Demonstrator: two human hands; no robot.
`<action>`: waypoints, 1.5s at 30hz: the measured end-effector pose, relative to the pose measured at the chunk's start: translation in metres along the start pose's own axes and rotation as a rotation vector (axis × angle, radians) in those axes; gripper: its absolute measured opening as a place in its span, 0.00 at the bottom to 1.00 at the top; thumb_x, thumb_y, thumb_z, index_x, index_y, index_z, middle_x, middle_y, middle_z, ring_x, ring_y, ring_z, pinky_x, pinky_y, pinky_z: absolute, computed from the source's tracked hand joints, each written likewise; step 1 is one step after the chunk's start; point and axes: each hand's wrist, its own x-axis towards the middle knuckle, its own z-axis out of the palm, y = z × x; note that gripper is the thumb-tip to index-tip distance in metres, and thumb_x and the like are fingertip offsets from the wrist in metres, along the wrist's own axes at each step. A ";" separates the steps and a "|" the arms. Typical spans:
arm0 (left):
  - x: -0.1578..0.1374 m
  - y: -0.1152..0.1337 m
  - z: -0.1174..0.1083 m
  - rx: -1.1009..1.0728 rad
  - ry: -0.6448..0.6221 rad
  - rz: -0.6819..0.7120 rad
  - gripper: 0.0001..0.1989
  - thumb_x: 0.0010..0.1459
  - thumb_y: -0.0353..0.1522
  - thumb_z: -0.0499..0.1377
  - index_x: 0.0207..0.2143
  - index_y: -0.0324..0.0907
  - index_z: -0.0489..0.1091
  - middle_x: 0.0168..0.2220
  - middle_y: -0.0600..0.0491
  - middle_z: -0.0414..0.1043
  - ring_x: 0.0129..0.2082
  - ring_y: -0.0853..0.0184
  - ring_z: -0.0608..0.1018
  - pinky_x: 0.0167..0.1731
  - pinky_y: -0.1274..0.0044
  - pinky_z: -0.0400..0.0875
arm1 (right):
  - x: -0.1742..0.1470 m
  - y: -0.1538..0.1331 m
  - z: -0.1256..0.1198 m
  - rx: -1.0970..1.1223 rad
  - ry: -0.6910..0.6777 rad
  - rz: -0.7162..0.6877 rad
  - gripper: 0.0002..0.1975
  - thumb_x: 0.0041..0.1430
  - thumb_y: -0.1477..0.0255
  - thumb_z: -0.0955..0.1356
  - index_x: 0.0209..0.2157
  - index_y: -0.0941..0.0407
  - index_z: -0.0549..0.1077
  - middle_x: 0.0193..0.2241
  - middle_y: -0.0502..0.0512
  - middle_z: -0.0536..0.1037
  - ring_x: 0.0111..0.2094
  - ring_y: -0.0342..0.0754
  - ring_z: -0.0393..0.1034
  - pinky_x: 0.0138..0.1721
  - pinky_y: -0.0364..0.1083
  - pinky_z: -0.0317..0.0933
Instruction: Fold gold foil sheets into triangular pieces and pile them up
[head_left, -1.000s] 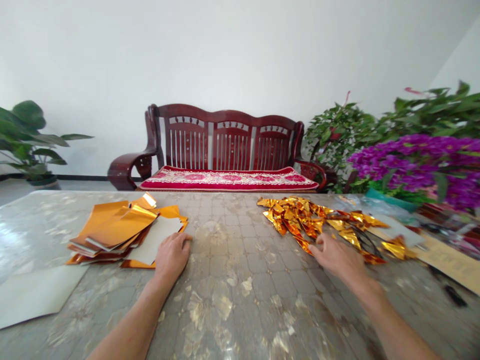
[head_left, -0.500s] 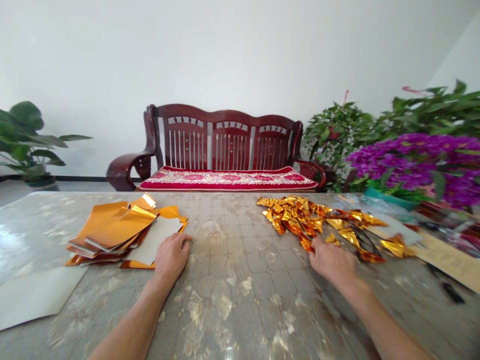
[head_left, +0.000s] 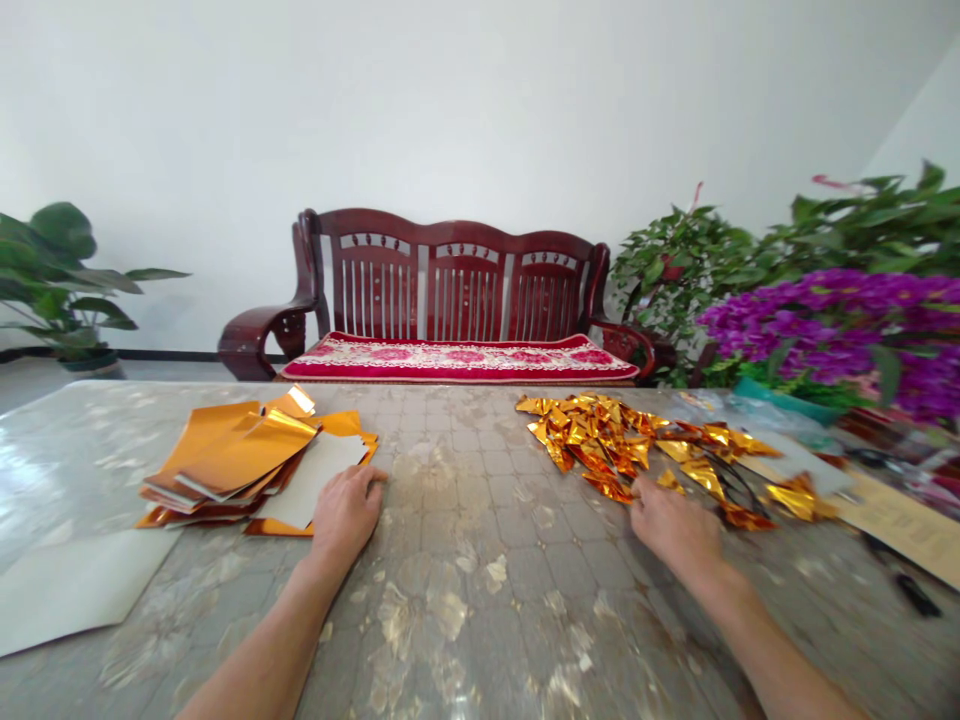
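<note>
My left hand point(head_left: 349, 508) rests at the right edge of a fanned stack of gold foil paper point(head_left: 240, 450), beside a sheet lying pale side up point(head_left: 326, 480). Its thumb stands apart from the fingers, which are loosely bent and partly hidden; nothing shows in it. My right hand point(head_left: 679, 525) is low over the table, fingertips bent down at the near edge of a heap of folded gold foil pieces point(head_left: 589, 430). One foil piece point(head_left: 607, 486) lies just left of these fingertips, and the hand appears to hold nothing.
A loose pale sheet point(head_left: 82, 585) lies at the left of the patterned table point(head_left: 465, 620). At right are a tan paper point(head_left: 900, 515), a black object point(head_left: 916, 595) and purple flowers point(head_left: 847, 330). A wooden bench point(head_left: 465, 290) stands behind.
My right hand has drawn slightly right, away from the foil piece at its fingertips, which now lies more level by the heap. My left hand has hardly moved.
</note>
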 end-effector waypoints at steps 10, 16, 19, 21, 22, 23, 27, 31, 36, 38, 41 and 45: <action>-0.001 0.002 -0.002 0.008 0.006 0.002 0.14 0.59 0.32 0.50 0.41 0.46 0.75 0.45 0.50 0.77 0.47 0.60 0.76 0.49 0.70 0.66 | 0.010 -0.005 0.005 -0.026 0.023 -0.073 0.13 0.63 0.70 0.59 0.43 0.55 0.72 0.40 0.63 0.80 0.42 0.58 0.76 0.36 0.50 0.64; 0.000 0.001 -0.001 0.015 0.005 0.003 0.15 0.59 0.32 0.51 0.41 0.46 0.75 0.44 0.50 0.77 0.47 0.60 0.76 0.49 0.70 0.66 | 0.008 -0.004 0.002 -0.018 0.023 -0.029 0.15 0.64 0.69 0.58 0.41 0.54 0.75 0.35 0.61 0.80 0.37 0.56 0.77 0.33 0.47 0.62; 0.000 0.001 -0.001 0.013 0.004 0.002 0.15 0.59 0.32 0.51 0.41 0.46 0.75 0.45 0.50 0.77 0.47 0.60 0.76 0.49 0.70 0.66 | 0.014 0.004 -0.005 0.030 0.037 0.027 0.16 0.64 0.65 0.58 0.39 0.52 0.75 0.35 0.59 0.81 0.37 0.55 0.76 0.32 0.46 0.61; 0.000 0.001 -0.001 0.011 0.001 0.001 0.15 0.59 0.32 0.50 0.42 0.46 0.75 0.45 0.50 0.77 0.47 0.60 0.76 0.49 0.70 0.66 | 0.022 0.012 -0.010 0.039 0.053 0.055 0.16 0.64 0.64 0.58 0.39 0.52 0.76 0.35 0.59 0.81 0.38 0.55 0.76 0.31 0.45 0.60; 0.000 0.001 -0.001 0.010 0.000 0.002 0.15 0.59 0.32 0.50 0.41 0.46 0.75 0.45 0.50 0.77 0.47 0.59 0.76 0.49 0.70 0.66 | 0.027 0.016 -0.012 0.039 0.059 0.059 0.16 0.63 0.64 0.59 0.39 0.52 0.76 0.36 0.60 0.81 0.38 0.55 0.76 0.31 0.45 0.60; 0.000 0.002 -0.001 0.010 0.000 0.004 0.15 0.59 0.32 0.50 0.41 0.46 0.75 0.45 0.50 0.77 0.47 0.59 0.76 0.49 0.70 0.66 | 0.033 0.019 -0.013 0.039 0.056 0.065 0.16 0.63 0.66 0.59 0.39 0.53 0.77 0.36 0.61 0.81 0.38 0.55 0.76 0.32 0.45 0.60; -0.001 0.003 -0.002 0.011 0.005 0.004 0.15 0.59 0.32 0.50 0.41 0.45 0.75 0.45 0.49 0.77 0.46 0.59 0.76 0.49 0.69 0.66 | 0.056 0.023 -0.013 0.046 0.009 0.059 0.14 0.57 0.72 0.61 0.36 0.54 0.79 0.37 0.62 0.81 0.40 0.56 0.76 0.34 0.46 0.62; -0.001 0.003 -0.002 0.010 0.006 0.004 0.15 0.59 0.32 0.50 0.41 0.46 0.75 0.44 0.49 0.77 0.46 0.59 0.76 0.49 0.69 0.66 | 0.071 0.017 -0.008 0.062 -0.020 0.041 0.14 0.52 0.74 0.63 0.35 0.56 0.80 0.36 0.63 0.81 0.40 0.57 0.76 0.36 0.47 0.63; 0.000 0.001 -0.001 0.011 0.008 0.005 0.15 0.58 0.32 0.50 0.41 0.46 0.75 0.44 0.50 0.77 0.47 0.59 0.76 0.49 0.70 0.66 | 0.070 0.019 -0.013 0.122 0.038 0.030 0.15 0.54 0.71 0.62 0.33 0.53 0.81 0.34 0.60 0.81 0.37 0.55 0.75 0.32 0.45 0.61; 0.000 0.001 0.000 0.006 0.008 0.008 0.15 0.59 0.32 0.50 0.41 0.46 0.75 0.44 0.50 0.77 0.46 0.59 0.76 0.49 0.70 0.66 | 0.067 0.027 -0.016 0.154 0.063 0.060 0.16 0.56 0.70 0.61 0.35 0.51 0.81 0.35 0.58 0.81 0.37 0.55 0.75 0.31 0.45 0.60; 0.000 0.001 0.000 0.000 0.007 0.008 0.15 0.59 0.32 0.50 0.41 0.46 0.75 0.44 0.50 0.77 0.46 0.59 0.76 0.49 0.70 0.66 | 0.063 0.044 -0.016 0.228 0.092 0.151 0.19 0.60 0.65 0.60 0.41 0.49 0.81 0.37 0.57 0.82 0.37 0.56 0.76 0.29 0.45 0.59; -0.001 0.002 -0.001 -0.009 0.009 0.012 0.15 0.59 0.32 0.50 0.40 0.47 0.75 0.44 0.50 0.76 0.46 0.59 0.76 0.48 0.69 0.66 | 0.060 0.065 -0.003 0.286 0.092 0.274 0.21 0.60 0.61 0.60 0.47 0.50 0.79 0.39 0.59 0.82 0.38 0.58 0.76 0.29 0.47 0.60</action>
